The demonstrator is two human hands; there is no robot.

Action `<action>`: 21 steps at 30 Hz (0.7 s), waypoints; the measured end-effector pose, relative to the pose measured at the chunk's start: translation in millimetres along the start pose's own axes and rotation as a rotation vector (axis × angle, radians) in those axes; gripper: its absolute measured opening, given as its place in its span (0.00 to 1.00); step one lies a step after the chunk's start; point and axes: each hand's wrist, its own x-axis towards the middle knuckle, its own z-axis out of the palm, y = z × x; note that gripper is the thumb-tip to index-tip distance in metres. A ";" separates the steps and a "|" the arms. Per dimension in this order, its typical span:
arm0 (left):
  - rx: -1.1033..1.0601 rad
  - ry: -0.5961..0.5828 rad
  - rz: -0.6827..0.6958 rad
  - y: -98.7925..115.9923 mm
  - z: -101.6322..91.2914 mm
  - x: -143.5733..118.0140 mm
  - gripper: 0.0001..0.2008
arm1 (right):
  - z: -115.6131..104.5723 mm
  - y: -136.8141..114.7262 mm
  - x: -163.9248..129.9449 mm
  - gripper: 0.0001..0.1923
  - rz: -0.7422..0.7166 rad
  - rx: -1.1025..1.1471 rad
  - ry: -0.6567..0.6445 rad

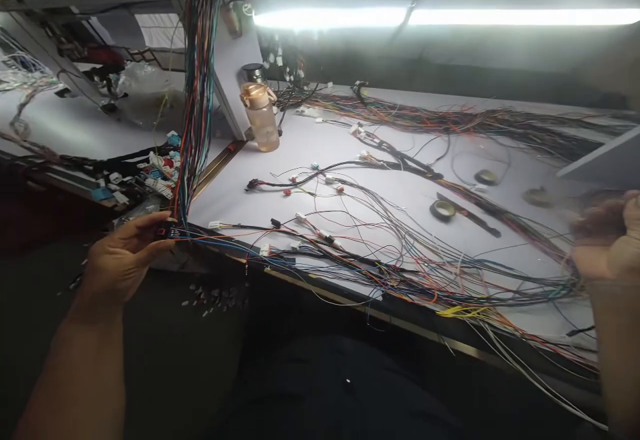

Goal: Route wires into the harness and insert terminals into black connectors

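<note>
My left hand (pixel 120 253), at the left beyond the table's front edge, pinches a small black connector (pixel 167 231) between thumb and fingers. Blue and red wires (pixel 213 239) run from this connector to the right, along the edge of the table. Just behind it hangs a thick bundle of wires (pixel 197 93). My right hand (pixel 613 243) is at the far right, over the end of the wire harness (pixel 480 287). Motion smears its fingers, so I cannot tell whether they hold anything.
On the white table lie a second harness (pixel 400 157), a roll of tape (pixel 443 210) and a dark flat blade-like tool (pixel 475 217). A bottle (pixel 263 120) stands at the back left. Loose connectors (pixel 163 170) are piled beyond the left edge. A lit tube lamp (pixel 330 19) spans the back.
</note>
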 end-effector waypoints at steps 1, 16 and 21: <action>-0.029 0.017 -0.005 -1.7 1.1 0.1 0.23 | -3.6 -4.2 -1.1 0.12 0.062 0.020 0.114; -0.254 0.163 -0.079 -15.5 30.7 -0.4 0.08 | -3.8 -24.1 -0.8 0.21 0.076 0.033 0.196; -0.253 0.187 -0.131 -14.7 32.8 -2.2 0.06 | 21.4 -24.5 -10.1 0.18 0.007 -0.038 0.054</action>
